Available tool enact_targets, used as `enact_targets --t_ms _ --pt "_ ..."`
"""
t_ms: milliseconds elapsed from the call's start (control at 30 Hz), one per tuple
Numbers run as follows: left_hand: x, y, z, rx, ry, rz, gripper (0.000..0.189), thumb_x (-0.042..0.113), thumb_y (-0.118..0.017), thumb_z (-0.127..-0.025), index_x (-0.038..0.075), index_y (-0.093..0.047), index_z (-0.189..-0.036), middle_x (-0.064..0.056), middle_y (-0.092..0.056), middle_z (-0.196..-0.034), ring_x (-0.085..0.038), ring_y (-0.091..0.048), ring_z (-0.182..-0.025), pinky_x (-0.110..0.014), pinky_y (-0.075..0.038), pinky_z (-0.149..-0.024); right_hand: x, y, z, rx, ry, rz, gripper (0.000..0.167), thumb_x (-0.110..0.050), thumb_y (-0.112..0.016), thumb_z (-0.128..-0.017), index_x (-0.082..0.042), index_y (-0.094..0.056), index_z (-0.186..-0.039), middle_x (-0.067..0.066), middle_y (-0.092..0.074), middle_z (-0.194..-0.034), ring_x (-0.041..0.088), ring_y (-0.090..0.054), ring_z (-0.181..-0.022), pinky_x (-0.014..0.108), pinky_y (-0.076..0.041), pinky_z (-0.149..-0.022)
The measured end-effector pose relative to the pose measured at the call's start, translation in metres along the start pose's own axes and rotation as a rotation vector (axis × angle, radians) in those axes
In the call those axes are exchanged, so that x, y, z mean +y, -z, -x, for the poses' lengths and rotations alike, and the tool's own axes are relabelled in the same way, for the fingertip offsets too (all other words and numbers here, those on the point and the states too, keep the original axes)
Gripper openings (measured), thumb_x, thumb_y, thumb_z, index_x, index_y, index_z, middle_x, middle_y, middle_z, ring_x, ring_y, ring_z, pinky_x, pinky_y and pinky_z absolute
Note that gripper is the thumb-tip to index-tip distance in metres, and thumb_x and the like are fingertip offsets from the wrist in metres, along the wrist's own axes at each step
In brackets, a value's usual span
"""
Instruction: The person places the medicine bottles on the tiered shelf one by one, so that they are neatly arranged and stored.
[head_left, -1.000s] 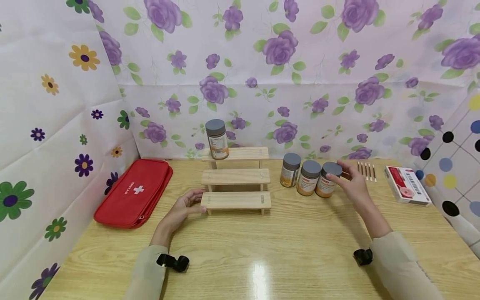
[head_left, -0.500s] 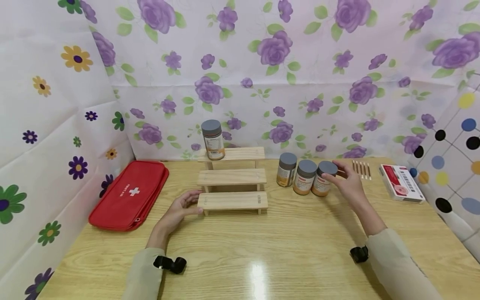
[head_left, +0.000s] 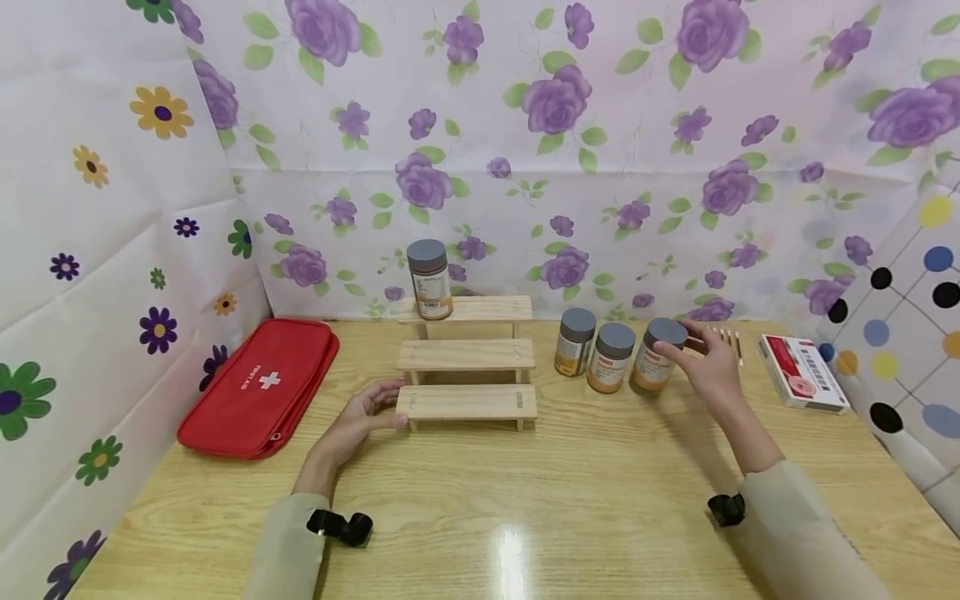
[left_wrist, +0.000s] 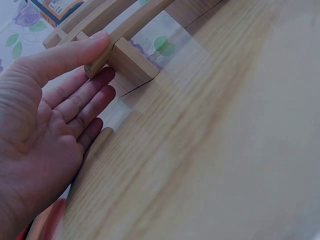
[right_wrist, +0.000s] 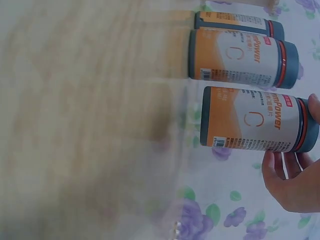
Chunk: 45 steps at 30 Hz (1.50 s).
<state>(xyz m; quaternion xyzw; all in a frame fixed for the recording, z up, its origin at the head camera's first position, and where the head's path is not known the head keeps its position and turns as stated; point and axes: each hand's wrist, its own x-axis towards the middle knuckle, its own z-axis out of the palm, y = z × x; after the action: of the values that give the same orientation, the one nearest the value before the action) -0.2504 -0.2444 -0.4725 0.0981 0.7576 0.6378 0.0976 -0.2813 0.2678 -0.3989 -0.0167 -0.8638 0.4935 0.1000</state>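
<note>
My right hand (head_left: 712,371) grips an orange-and-white pill bottle (head_left: 655,367) by its dark grey lid, with thumb and fingers on either side. In the right wrist view this bottle (right_wrist: 250,120) stands a little apart from its neighbours; whether its base touches the table I cannot tell. Two similar bottles stand to its left, a middle bottle (head_left: 610,367) and a left bottle (head_left: 575,346). My left hand (head_left: 352,429) pinches the left end of the lowest step of a three-step wooden rack (head_left: 465,402), thumb on top. Another bottle (head_left: 432,292) stands on the rack's top step, at its left end.
A red first-aid pouch (head_left: 258,387) lies at the left. Several cotton swabs (head_left: 733,337) lie behind my right hand, partly hidden by it. A red-and-white box (head_left: 804,372) lies flat at the far right. Flowered cloth (head_left: 510,208) closes off the table's back.
My right hand has shifted slightly right with its bottle, so a gap now shows between it and the middle bottle. The left hand still holds the rack. The head view has shifted slightly.
</note>
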Motion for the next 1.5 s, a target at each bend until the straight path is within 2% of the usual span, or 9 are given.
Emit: enact_targets --t_ms 100,233,367,500,667,733,900,1167,1500 --pt "0.001 0.001 0.0 0.002 -0.001 0.003 0.069 0.008 -0.073 -0.084 -0.001 -0.04 -0.144 -0.021 -0.049 -0.141 -0.003 -0.054 -0.111 -0.019 -0.046 -0.092 -0.007 0.006 -0.003 0.019 0.009 0.002 0.077 -0.046 -0.064 -0.091 -0.008 -0.035 -0.151 0.019 -0.04 -0.146 0.036 -0.043 -0.133 0.032 -0.046 -0.093" --pt "0.002 0.002 0.0 0.004 -0.004 0.008 0.068 0.007 -0.073 -0.084 -0.001 -0.041 -0.144 -0.019 -0.051 -0.14 -0.002 -0.055 -0.11 -0.019 -0.046 -0.091 -0.015 0.013 -0.006 0.044 0.007 0.0 0.075 -0.048 -0.065 -0.09 -0.012 -0.038 -0.15 0.014 -0.043 -0.142 0.022 -0.046 -0.123 0.018 -0.042 -0.085" --pt "0.002 0.003 0.001 0.004 -0.011 0.01 0.068 0.007 -0.073 -0.084 -0.001 -0.041 -0.144 -0.018 -0.052 -0.139 -0.002 -0.055 -0.109 -0.019 -0.047 -0.091 -0.025 0.019 -0.01 0.05 0.015 -0.003 0.074 -0.048 -0.065 -0.089 -0.015 -0.038 -0.15 0.006 -0.047 -0.135 0.013 -0.046 -0.118 0.015 -0.041 -0.082" --pt "0.002 0.004 0.002 0.007 -0.016 0.007 0.068 0.007 -0.073 -0.084 -0.001 -0.041 -0.144 -0.018 -0.052 -0.139 -0.002 -0.055 -0.109 -0.019 -0.047 -0.091 -0.038 0.023 -0.013 0.043 0.023 -0.002 0.074 -0.049 -0.065 -0.089 -0.02 -0.036 -0.152 0.008 -0.046 -0.138 0.015 -0.046 -0.119 0.016 -0.043 -0.077" --pt "0.0 0.006 0.004 0.015 -0.013 -0.002 0.068 0.007 -0.072 -0.084 0.0 -0.041 -0.144 -0.015 -0.053 -0.137 -0.002 -0.054 -0.11 -0.019 -0.046 -0.092 -0.056 0.025 -0.017 0.029 0.031 -0.01 0.075 -0.051 -0.063 -0.089 -0.023 -0.035 -0.152 0.013 -0.043 -0.144 0.027 -0.044 -0.129 0.031 -0.045 -0.094" --pt "0.0 0.006 0.004 0.019 -0.01 -0.002 0.068 0.007 -0.072 -0.084 0.0 -0.041 -0.144 -0.015 -0.053 -0.137 -0.002 -0.054 -0.11 -0.019 -0.046 -0.092 -0.064 0.025 -0.018 0.026 0.049 -0.022 0.073 -0.051 -0.064 -0.089 -0.024 -0.037 -0.151 0.009 -0.044 -0.142 0.026 -0.044 -0.129 0.029 -0.045 -0.096" --pt "-0.001 0.007 0.005 0.025 -0.003 -0.001 0.068 0.007 -0.072 -0.084 0.001 -0.041 -0.144 -0.016 -0.052 -0.139 -0.002 -0.054 -0.111 -0.019 -0.046 -0.092 -0.084 0.022 -0.021 0.015 0.088 -0.041 0.073 -0.053 -0.065 -0.087 -0.028 -0.038 -0.15 0.0 -0.046 -0.137 0.018 -0.044 -0.127 0.015 -0.044 -0.084" --pt "0.001 0.009 0.006 0.033 0.015 -0.012 0.067 0.008 -0.072 -0.085 0.002 -0.041 -0.144 -0.017 -0.051 -0.139 -0.003 -0.053 -0.111 -0.02 -0.046 -0.091 -0.122 0.003 -0.03 0.01 0.151 -0.099 0.07 -0.046 -0.068 -0.088 -0.021 -0.042 -0.148 0.001 -0.047 -0.136 0.018 -0.045 -0.126 0.036 -0.043 -0.1" --pt "0.001 0.001 0.0 0.008 0.012 -0.024 0.066 0.009 -0.073 -0.085 0.002 -0.043 -0.144 -0.02 -0.05 -0.141 -0.005 -0.051 -0.113 -0.021 -0.044 -0.094 -0.166 -0.024 -0.033 -0.057 0.216 -0.189 0.069 -0.041 -0.071 -0.087 -0.016 -0.045 -0.146 0.011 -0.045 -0.142 0.023 -0.045 -0.13 0.044 -0.042 -0.104"
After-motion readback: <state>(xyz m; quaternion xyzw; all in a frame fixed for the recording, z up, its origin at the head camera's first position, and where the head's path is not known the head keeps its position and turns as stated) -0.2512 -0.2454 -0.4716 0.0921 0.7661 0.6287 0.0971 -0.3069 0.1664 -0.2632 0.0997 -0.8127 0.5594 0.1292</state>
